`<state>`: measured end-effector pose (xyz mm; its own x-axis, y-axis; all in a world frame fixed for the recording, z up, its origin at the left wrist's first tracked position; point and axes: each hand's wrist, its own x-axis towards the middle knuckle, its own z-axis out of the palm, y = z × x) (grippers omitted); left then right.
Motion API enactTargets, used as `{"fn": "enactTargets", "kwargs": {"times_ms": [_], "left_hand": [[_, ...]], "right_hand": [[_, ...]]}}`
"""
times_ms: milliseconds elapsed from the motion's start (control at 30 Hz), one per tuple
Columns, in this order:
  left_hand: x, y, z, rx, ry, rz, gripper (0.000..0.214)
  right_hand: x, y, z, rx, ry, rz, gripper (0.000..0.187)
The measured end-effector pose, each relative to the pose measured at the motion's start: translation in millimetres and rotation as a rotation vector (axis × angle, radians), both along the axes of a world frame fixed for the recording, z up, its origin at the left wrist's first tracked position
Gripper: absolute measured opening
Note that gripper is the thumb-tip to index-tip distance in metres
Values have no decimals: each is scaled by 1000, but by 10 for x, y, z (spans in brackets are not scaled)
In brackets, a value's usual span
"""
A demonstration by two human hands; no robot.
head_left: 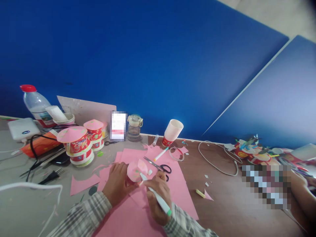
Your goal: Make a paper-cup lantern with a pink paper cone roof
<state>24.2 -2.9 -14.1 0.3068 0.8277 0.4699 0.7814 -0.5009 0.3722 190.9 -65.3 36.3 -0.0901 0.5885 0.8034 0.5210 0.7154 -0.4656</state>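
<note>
My left hand (118,181) is wrapped round the side of a small red paper cup topped with a pink paper disc (133,174). Faint green marks show on the disc. In my right hand (159,197) is a white marker pen (160,201) with a green end. The pen's other end points at the disc's right side, beside a loose pink paper piece (142,165). Whether the tip touches the paper I cannot tell. Under both hands lie large pink paper sheets (182,194). Black-handled scissors (165,168) rest just beyond my right hand.
Two red cups with pink cone tops (74,134) stand at left, near a red-capped bottle (36,102). At the back are a glass jar (134,126), stacked paper cups (174,130) and another marker (161,154). A cable (219,171) and another person's arm (301,191) are at right.
</note>
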Motion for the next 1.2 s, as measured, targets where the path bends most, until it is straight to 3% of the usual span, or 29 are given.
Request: {"fn": "enactTargets", "kwargs": {"times_ms": [200,667,767,967,1200], "left_hand": [[1,5,9,-10,0,2,46],[9,4,18,-4,-26,3,46],[7,0,31,4,-20,-2,48],[12,2,38,17,-12,6,47],[8,-7,45,-6,-11,10,32]], "right_hand": [[-3,-2,-6,-11,-10,9,23],[-6,-20,-219,-137,133,-58,29],[-1,-25,-220,-126,137,-73,34],[-16,-38,-142,-51,48,-13,19],[-26,-30,-136,-15,-27,34,19]]}}
